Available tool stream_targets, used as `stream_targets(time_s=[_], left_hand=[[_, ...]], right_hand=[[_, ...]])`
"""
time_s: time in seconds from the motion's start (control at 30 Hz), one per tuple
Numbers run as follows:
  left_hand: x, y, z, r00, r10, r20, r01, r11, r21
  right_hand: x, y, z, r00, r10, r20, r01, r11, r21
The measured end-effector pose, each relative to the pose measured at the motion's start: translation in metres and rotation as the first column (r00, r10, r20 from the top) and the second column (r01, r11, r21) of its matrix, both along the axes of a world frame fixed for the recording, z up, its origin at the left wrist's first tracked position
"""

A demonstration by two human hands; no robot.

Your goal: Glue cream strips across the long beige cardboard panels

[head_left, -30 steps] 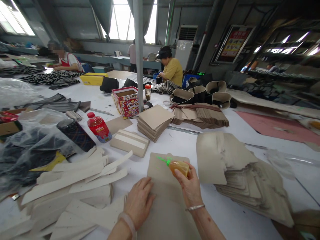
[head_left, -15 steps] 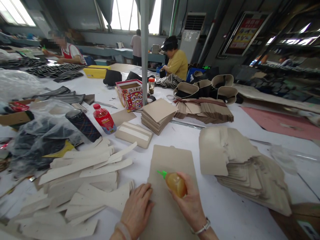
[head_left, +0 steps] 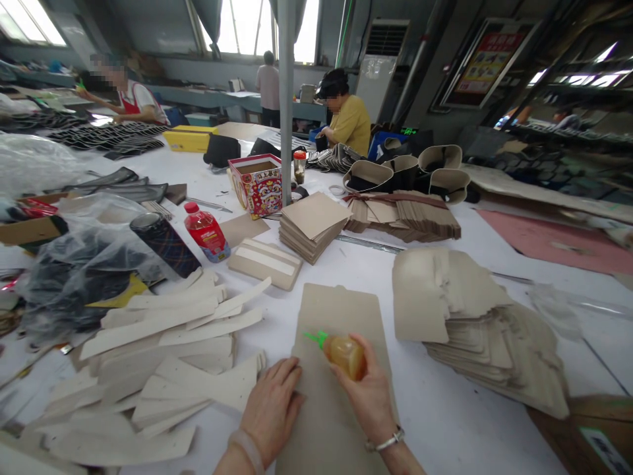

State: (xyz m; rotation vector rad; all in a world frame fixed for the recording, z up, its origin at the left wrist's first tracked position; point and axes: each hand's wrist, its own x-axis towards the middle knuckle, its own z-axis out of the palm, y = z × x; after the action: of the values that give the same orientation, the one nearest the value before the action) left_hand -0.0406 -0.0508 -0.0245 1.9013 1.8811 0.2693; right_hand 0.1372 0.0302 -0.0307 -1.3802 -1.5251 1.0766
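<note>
A long beige cardboard panel [head_left: 341, 310] lies flat in front of me, with a small tab on its far edge. My right hand [head_left: 368, 389] is wrapped round a glue bottle [head_left: 345, 356], soft and amber, with a green nozzle. The bottle is tilted over the panel, its tip pointing left near the panel's left edge. Resting on the near left edge of the panel, my left hand [head_left: 274, 402] lies flat with its fingers stretched out. Whether the nozzle tip touches the panel I cannot tell.
Loose pale card strips [head_left: 163, 330] spread at the left. A fanned stack of cut panels [head_left: 475, 336] lies at the right. Farther back are a folded card piece [head_left: 267, 264], a board stack [head_left: 314, 224], a red bottle [head_left: 205, 234] and a metal post [head_left: 285, 99]. Co-workers sit beyond.
My right hand has shifted slightly left with the glue bottle, and the nozzle now lies nearer the panel's left edge. My left hand has stayed nearly in place.
</note>
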Motion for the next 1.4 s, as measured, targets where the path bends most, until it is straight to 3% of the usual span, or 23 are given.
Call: stream_targets(time_s=[0.1, 0.17, 0.37, 0.47, 0.63, 0.73, 0.87, 1.0, 1.1, 1.17, 1.23, 1.33, 1.4], left_hand=[[0.000, -0.009, 0.003, 1.000, -0.021, -0.017, 0.022, 0.999, 0.047], [0.001, -0.022, 0.003, 0.998, -0.049, -0.031, 0.051, 0.995, 0.087], [0.009, -0.064, -0.004, 0.984, -0.168, -0.054, 0.173, 0.978, 0.113], [0.013, -0.072, -0.006, 0.988, -0.147, -0.045, 0.150, 0.986, 0.069], [0.015, -0.072, -0.004, 0.996, -0.091, -0.010, 0.091, 0.996, -0.010], [0.015, -0.072, -0.003, 0.997, -0.073, 0.008, 0.073, 0.997, -0.034], [0.015, -0.075, -0.005, 0.998, -0.061, 0.024, 0.062, 0.997, -0.040], [0.016, -0.077, -0.008, 0.998, -0.043, 0.035, 0.044, 0.999, -0.031], [0.017, -0.076, -0.007, 0.999, -0.037, 0.033, 0.038, 0.999, -0.025], [0.018, -0.075, -0.004, 0.999, -0.034, 0.030, 0.035, 0.999, -0.025], [0.019, -0.075, 0.000, 0.999, -0.032, 0.026, 0.033, 0.999, -0.020], [0.021, -0.084, 0.004, 0.998, -0.055, 0.024, 0.055, 0.998, 0.013], [0.024, -0.096, 0.004, 0.995, -0.102, 0.023, 0.101, 0.994, 0.027]], right_hand=[[0.001, 0.000, -0.003, 0.972, -0.128, -0.196, 0.104, 0.986, -0.130], [0.009, -0.006, -0.001, 0.962, -0.147, -0.229, 0.113, 0.981, -0.157], [0.036, -0.046, 0.013, 0.998, -0.016, -0.053, 0.008, 0.989, -0.147], [0.039, -0.063, 0.014, 0.999, 0.033, 0.043, -0.030, 0.996, -0.081], [0.033, -0.067, 0.010, 0.956, 0.195, 0.219, -0.228, 0.964, 0.138], [0.032, -0.065, 0.010, 0.942, 0.193, 0.275, -0.260, 0.938, 0.231], [0.036, -0.068, 0.012, 0.937, 0.199, 0.288, -0.270, 0.934, 0.232], [0.032, -0.073, 0.010, 0.963, 0.191, 0.191, -0.219, 0.965, 0.143], [0.022, -0.072, 0.007, 0.998, 0.060, -0.013, -0.061, 0.995, -0.077], [0.017, -0.071, 0.008, 0.975, -0.097, -0.201, 0.040, 0.961, -0.273], [0.017, -0.070, 0.012, 0.892, -0.245, -0.379, 0.071, 0.906, -0.418], [0.030, -0.076, 0.021, 0.786, -0.356, -0.506, 0.066, 0.862, -0.503], [0.043, -0.085, 0.025, 0.799, -0.358, -0.483, 0.083, 0.862, -0.501]])
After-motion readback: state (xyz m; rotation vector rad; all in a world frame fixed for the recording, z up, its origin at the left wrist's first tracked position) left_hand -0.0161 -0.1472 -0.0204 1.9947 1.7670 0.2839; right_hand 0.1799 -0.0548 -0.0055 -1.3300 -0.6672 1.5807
